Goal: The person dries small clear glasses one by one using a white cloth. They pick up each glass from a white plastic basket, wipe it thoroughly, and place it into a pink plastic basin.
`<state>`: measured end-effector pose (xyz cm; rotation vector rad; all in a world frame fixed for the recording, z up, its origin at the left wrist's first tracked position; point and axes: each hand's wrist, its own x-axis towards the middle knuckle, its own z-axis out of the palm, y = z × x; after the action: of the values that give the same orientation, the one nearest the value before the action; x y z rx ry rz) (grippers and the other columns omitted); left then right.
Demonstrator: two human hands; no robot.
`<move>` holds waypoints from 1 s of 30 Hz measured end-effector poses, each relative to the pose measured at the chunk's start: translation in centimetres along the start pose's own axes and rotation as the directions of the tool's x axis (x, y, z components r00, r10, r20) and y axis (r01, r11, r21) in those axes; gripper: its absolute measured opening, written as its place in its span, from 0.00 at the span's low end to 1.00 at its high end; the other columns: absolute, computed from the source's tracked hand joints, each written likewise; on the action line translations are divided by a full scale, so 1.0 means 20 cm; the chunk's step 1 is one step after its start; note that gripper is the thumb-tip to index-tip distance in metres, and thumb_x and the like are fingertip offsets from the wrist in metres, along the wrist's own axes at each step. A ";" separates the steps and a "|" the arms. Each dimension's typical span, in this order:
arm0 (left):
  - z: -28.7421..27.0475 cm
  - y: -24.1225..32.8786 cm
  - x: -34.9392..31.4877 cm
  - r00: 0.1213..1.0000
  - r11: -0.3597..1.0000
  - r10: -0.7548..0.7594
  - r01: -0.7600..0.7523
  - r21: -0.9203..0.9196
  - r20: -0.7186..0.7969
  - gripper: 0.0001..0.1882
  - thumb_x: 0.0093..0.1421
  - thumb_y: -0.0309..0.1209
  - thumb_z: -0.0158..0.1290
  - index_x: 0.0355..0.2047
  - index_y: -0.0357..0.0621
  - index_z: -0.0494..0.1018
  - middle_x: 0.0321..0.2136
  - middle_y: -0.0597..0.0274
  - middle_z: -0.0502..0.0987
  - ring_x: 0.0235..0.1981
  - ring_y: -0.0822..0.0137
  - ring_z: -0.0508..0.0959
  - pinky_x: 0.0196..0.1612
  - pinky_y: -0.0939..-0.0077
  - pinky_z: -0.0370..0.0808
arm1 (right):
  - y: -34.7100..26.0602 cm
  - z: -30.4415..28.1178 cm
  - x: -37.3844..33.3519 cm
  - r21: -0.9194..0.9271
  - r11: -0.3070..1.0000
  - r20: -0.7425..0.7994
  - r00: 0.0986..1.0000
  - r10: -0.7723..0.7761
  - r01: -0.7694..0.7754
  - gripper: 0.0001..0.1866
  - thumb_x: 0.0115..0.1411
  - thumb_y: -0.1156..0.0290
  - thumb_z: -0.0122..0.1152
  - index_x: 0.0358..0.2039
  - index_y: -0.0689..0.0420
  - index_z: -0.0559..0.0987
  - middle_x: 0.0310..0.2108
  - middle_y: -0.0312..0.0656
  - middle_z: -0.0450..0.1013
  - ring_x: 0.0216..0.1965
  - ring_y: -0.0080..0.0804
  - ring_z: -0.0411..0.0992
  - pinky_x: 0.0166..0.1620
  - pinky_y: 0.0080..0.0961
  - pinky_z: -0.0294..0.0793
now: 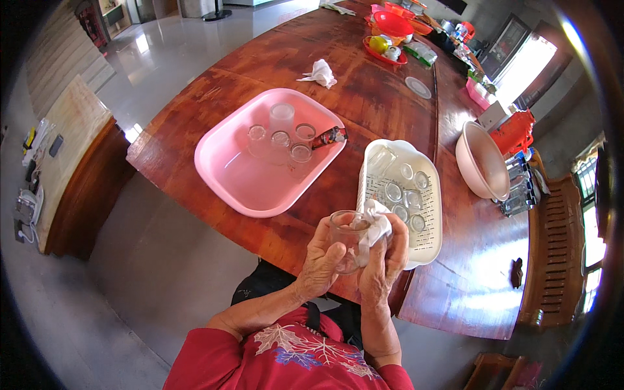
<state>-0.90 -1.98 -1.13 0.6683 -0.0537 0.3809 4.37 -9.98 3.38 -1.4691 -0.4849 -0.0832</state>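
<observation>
A clear glass cup (347,244) is held in front of my body, over the table's near edge. The fingers of my left hand (318,261) wrap around its left side. My right hand (385,265) grips a crumpled white tissue (377,222) against the cup's rim and right side. Part of the tissue and some fingertips are hidden behind the glass. Just beyond my right hand stands a white slotted basket (431,242) with several clear glasses in it. To the left, a pink basin (250,181) holds several upside-down glasses and a dark, red-patterned packet (329,137) near its right wall.
The glossy wooden table (214,84) carries another crumpled tissue (320,73), a white lid-like disc (418,88) and red bowls (394,25) at the far end. A pale pink bowl (480,162) stands tilted at the right. A wooden bench (552,253) is beyond the right edge.
</observation>
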 end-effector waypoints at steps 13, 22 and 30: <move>0.05 0.05 0.06 0.960 0.971 -0.026 0.091 0.222 -0.279 0.24 0.66 0.48 0.40 0.51 0.41 0.62 0.39 0.64 0.70 0.38 0.77 0.71 0.40 0.82 0.70 | 0.09 -0.08 -0.19 -0.424 0.744 0.249 0.856 -0.453 0.517 0.19 0.43 0.82 0.52 0.39 0.60 0.76 0.45 0.54 0.66 0.45 0.50 0.67 0.48 0.40 0.68; 0.05 -0.03 0.05 0.987 0.990 -0.135 0.137 0.019 -0.089 0.26 0.62 0.46 0.48 0.54 0.42 0.61 0.47 0.62 0.70 0.46 0.69 0.72 0.45 0.75 0.75 | 0.02 -0.10 0.01 -0.238 0.968 0.009 0.997 -0.080 0.080 0.16 0.52 0.82 0.52 0.43 0.63 0.72 0.40 0.50 0.68 0.42 0.39 0.68 0.44 0.25 0.67; 0.03 -0.03 0.08 0.972 0.987 -0.117 0.091 -0.133 -0.203 0.21 0.60 0.42 0.53 0.46 0.41 0.64 0.33 0.68 0.69 0.34 0.78 0.71 0.36 0.80 0.72 | 0.05 -0.08 -0.11 -0.293 0.929 0.086 0.974 -0.208 0.225 0.20 0.51 0.83 0.51 0.47 0.64 0.72 0.40 0.54 0.68 0.39 0.49 0.70 0.41 0.33 0.71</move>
<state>0.82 -2.21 -0.71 0.5035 0.1573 0.3424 3.26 -11.87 1.58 -1.7147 -0.7018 -0.3052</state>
